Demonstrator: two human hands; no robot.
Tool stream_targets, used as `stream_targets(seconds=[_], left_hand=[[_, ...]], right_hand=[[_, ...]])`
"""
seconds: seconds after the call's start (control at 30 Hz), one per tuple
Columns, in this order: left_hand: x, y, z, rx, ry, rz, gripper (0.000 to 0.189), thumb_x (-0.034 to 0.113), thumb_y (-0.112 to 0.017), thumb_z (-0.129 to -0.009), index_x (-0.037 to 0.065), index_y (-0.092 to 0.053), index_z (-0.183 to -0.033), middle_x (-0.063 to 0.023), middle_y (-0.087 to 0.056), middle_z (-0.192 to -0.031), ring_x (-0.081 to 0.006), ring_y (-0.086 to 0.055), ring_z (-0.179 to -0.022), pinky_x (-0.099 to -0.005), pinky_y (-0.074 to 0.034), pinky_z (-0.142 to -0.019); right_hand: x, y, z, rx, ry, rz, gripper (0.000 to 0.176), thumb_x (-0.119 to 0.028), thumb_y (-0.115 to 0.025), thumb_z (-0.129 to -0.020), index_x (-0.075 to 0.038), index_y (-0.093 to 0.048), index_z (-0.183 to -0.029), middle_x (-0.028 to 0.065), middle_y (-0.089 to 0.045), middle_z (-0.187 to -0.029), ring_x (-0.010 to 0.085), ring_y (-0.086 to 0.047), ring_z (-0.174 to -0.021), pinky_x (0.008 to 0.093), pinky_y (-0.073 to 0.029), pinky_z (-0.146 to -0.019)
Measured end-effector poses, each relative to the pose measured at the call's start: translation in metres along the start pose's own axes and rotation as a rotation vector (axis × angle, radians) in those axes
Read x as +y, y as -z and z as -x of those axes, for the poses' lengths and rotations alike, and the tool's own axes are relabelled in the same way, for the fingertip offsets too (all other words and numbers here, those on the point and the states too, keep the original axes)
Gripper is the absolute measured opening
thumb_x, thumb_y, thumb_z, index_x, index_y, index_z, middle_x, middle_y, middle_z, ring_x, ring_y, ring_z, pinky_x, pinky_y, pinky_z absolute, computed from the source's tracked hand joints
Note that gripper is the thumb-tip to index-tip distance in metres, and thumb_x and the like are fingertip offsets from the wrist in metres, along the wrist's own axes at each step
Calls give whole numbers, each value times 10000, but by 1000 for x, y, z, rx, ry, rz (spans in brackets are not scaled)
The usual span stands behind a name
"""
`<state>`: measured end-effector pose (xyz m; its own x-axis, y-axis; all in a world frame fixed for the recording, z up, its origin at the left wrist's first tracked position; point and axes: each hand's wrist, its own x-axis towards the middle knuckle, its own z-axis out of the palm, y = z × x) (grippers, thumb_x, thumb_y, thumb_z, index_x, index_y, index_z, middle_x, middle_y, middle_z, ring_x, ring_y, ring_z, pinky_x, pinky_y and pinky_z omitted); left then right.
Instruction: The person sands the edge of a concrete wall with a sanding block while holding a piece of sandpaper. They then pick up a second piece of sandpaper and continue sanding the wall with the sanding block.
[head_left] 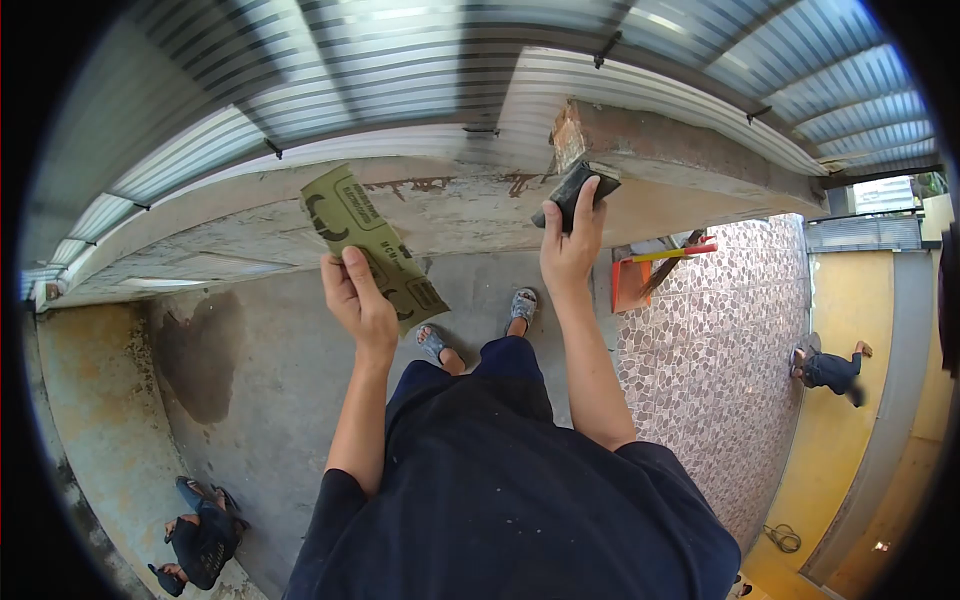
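Note:
My left hand [362, 308] pinches an olive-green sheet of sandpaper [372, 235] by its near left edge, thumb on top. Dark printing covers the side of the sheet that faces me. In my right hand [574, 255] is a small black block, like a sanding block [577, 197], gripped between thumb and fingers and tilted. Both hands are raised in front of me, the sheet and the block apart. Behind them runs a weathered concrete wall [470, 215], and the block overlaps the broken end of a ledge [650, 145] in this view.
Below are my sandaled feet on a grey concrete floor [290, 350]. An orange dustpan-like object [630, 285] stands right of the wall, by stone-patterned tiles [700, 370]. One person [205, 540] is at lower left, another [832, 370] by the yellow wall [850, 300]. Corrugated sheets [400, 80] rise ahead.

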<state>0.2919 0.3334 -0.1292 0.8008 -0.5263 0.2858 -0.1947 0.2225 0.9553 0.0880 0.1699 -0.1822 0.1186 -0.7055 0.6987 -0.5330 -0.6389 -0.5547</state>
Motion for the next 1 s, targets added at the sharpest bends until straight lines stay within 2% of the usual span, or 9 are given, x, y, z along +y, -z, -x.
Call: stream_targets(seconds=[0.07,0.23,0.3,0.43,0.47,0.53,0.6,0.67,1.0], left_hand=[[-1,-2,3,6,20,29,269,231,-495,-1179,36,-553,-1003,15,-550,-919,-52,-452,-834,-235,-412,-739],[-10,1,6,27,17,35,268,209,-523,-1166,13,-567,-988,23,-579,-823,-47,-465,-757,-245,-406,-644],[-18,0,4,-69,8,14,265,195,-553,-1154,-1,-570,-977,11,-571,-759,-52,-453,-705,-261,-400,-604],[-23,-11,-13,-223,5,-95,232,170,-596,-1130,5,-581,-967,-67,-542,-701,-89,-454,-647,-294,-402,-583],[-15,-17,-20,-228,-31,-104,230,171,-616,-1117,-1,-595,-966,-113,-550,-695,-164,-482,-601,-333,-417,-579],[-11,-33,-35,-245,-91,-99,233,176,-621,-1113,-6,-600,-970,-128,-564,-699,-202,-492,-593,-353,-424,-580],[-7,-43,-49,-284,-150,-138,245,188,-630,-1106,-21,-612,-979,-163,-590,-720,-284,-512,-592,-395,-434,-586],[0,-52,-59,-300,-153,-130,250,190,-627,-1108,-25,-611,-980,-165,-589,-725,-285,-514,-599,-396,-435,-591],[3,-50,-61,-367,-162,-157,244,191,-627,-1110,-30,-635,-1006,-171,-610,-753,-270,-537,-627,-388,-452,-618]], right_hand=[[-8,17,-3,-63,-27,50,710,-252,-796,-993,-132,-495,-1625,263,-708,-1154,450,-720,-932,470,-577,-743],[-57,64,-31,-96,160,236,692,-233,-780,-1000,-77,-492,-1609,272,-748,-1168,428,-765,-888,457,-593,-718],[-80,73,-39,-112,-79,174,684,-269,-748,-1025,-30,-466,-1600,278,-753,-1136,424,-766,-864,448,-593,-705],[-89,79,-43,-221,-82,340,472,-334,-688,-1062,19,-568,-1351,257,-752,-926,437,-746,-748,490,-565,-642],[-93,77,-48,-215,-80,345,472,-334,-688,-1062,19,-568,-1351,257,-752,-926,437,-746,-748,490,-565,-642],[-100,63,-64,-221,-98,416,358,-358,-655,-1070,-14,-594,-1150,232,-724,-800,452,-719,-683,533,-535,-603],[-100,51,-75,-243,-125,482,340,-357,-640,-1071,-22,-585,-1099,227,-711,-758,458,-709,-662,550,-524,-595],[-96,42,-73,-292,-148,585,300,-319,-624,-1061,-30,-574,-999,221,-683,-665,464,-698,-625,575,-518,-590],[-113,32,-56,-362,-302,531,330,-288,-630,-1041,31,-632,-957,284,-679,-681,516,-698,-688,605,-543,-671]])
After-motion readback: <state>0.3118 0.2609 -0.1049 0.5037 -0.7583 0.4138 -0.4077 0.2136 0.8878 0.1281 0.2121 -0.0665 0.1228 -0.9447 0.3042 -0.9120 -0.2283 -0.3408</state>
